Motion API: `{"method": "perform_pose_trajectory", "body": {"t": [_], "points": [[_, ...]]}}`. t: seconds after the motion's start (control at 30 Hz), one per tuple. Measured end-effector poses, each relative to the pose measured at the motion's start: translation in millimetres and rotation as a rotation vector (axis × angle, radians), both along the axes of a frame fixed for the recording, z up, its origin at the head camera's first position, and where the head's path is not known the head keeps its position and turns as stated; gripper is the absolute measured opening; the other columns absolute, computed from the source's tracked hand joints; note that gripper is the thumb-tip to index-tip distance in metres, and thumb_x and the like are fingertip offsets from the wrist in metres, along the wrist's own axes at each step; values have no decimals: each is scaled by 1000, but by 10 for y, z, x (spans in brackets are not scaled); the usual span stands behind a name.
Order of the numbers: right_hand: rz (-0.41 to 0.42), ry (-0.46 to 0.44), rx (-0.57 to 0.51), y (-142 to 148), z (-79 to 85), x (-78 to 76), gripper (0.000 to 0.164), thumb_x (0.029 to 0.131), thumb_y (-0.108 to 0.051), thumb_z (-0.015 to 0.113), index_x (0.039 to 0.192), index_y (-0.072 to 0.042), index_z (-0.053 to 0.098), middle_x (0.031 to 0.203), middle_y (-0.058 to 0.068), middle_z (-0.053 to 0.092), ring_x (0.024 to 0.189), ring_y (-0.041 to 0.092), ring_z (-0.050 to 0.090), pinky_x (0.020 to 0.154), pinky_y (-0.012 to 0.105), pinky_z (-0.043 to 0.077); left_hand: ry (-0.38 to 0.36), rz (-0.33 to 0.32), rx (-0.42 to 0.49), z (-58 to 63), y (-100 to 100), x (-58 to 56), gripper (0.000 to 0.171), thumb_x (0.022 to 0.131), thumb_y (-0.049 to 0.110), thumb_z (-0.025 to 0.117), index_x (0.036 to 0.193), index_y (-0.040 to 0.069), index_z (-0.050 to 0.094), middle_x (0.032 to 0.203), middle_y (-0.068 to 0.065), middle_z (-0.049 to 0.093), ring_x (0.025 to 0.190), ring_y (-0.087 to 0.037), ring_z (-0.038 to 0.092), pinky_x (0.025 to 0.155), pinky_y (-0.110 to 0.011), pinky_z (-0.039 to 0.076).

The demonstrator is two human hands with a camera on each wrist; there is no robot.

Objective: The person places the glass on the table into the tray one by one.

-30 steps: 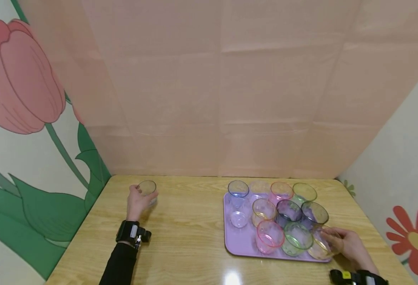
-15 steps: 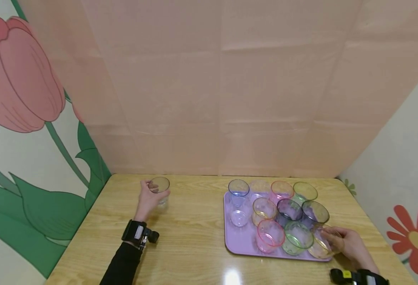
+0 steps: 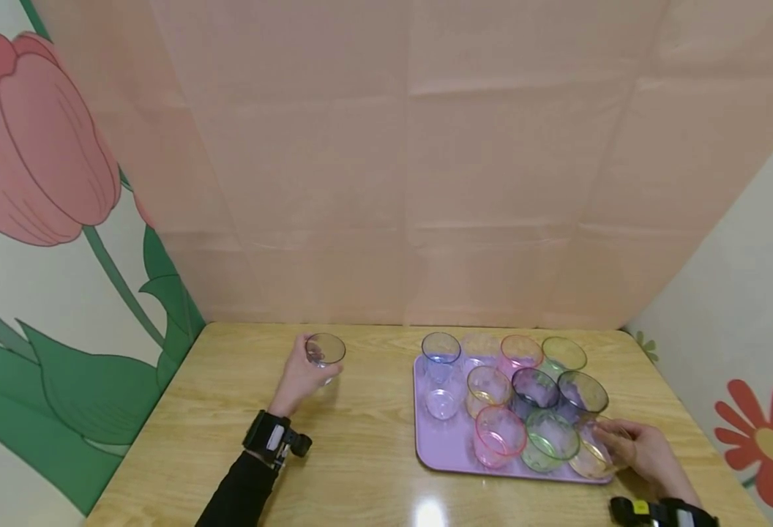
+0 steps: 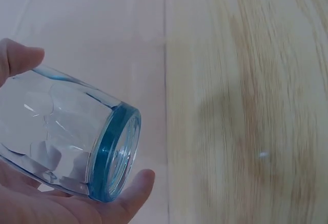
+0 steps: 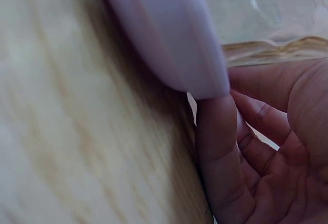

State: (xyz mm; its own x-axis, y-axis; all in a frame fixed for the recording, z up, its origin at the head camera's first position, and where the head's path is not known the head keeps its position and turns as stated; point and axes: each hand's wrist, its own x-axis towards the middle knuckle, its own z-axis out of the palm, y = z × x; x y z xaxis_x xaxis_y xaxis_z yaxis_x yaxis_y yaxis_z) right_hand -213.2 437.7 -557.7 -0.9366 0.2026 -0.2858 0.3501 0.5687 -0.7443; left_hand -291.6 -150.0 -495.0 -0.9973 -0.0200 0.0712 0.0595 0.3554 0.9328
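Note:
My left hand (image 3: 301,377) grips a clear drinking glass (image 3: 326,350) upright on the left side of the table, its rim looking dark from above. In the left wrist view the thick bottom of this glass (image 4: 66,126) shows blue, with fingers curled round the wall and the base held over the wood. At the front right corner of the purple tray (image 3: 446,455), my right hand (image 3: 643,450) holds a yellow-tinted glass (image 3: 589,460) by its side. One finger of the right hand (image 5: 277,147) lies against the corner of the tray (image 5: 174,34) in the right wrist view.
Several tinted glasses crowd the tray, among them a pink glass (image 3: 500,438), a green glass (image 3: 550,441) and a dark glass (image 3: 534,394). A blue-rimmed glass (image 3: 441,359) stands at its back left. Behind the wooden table (image 3: 353,454) rises a covered wall (image 3: 400,183).
My left hand has carried its glass to the right, toward the tray. The right hand and the glasses on the tray stay where they were.

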Motion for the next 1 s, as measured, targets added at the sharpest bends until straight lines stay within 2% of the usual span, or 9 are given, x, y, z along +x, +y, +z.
{"method": "perform_pose_trajectory", "body": {"t": [0.07,0.13,0.33,0.47,0.8,1.0], "points": [[3,2,-3,1,0,5,62,86,-48,71,117,5,67,99,3,73,77,7,62,66,24,52,4,-24,-23,-2,44,5,75,76,19,83,138,8,43,118,-20,53,110,-35,55,88,-42,48],[4,7,-11,-1,-5,8,60,86,-47,72,117,4,67,98,1,73,76,7,63,66,24,52,-2,-64,-9,0,88,16,74,74,18,84,137,9,46,120,-20,53,112,-35,56,89,-41,49],[15,28,-11,0,4,7,55,87,-45,72,113,3,69,94,-3,71,76,6,61,65,25,52,-16,-281,109,-36,224,42,71,76,8,82,137,10,46,128,-22,56,122,-40,52,93,-40,49],[28,24,32,4,8,0,57,86,-47,71,113,3,69,95,-2,71,76,6,59,65,23,50,-8,-382,151,-57,348,78,70,78,4,80,138,7,44,130,-22,57,126,-42,50,98,-43,49],[27,-13,57,5,22,-28,65,85,-54,69,116,3,68,102,6,71,81,7,56,66,23,48,22,-499,157,-74,726,231,69,74,2,81,133,8,47,127,-26,57,123,-44,52,102,-43,47],[24,1,29,7,6,-14,63,86,-50,71,117,4,67,101,3,71,79,6,58,65,24,50,23,-524,126,-138,907,318,67,74,7,84,131,4,51,124,-23,61,120,-40,56,102,-43,48]]}}
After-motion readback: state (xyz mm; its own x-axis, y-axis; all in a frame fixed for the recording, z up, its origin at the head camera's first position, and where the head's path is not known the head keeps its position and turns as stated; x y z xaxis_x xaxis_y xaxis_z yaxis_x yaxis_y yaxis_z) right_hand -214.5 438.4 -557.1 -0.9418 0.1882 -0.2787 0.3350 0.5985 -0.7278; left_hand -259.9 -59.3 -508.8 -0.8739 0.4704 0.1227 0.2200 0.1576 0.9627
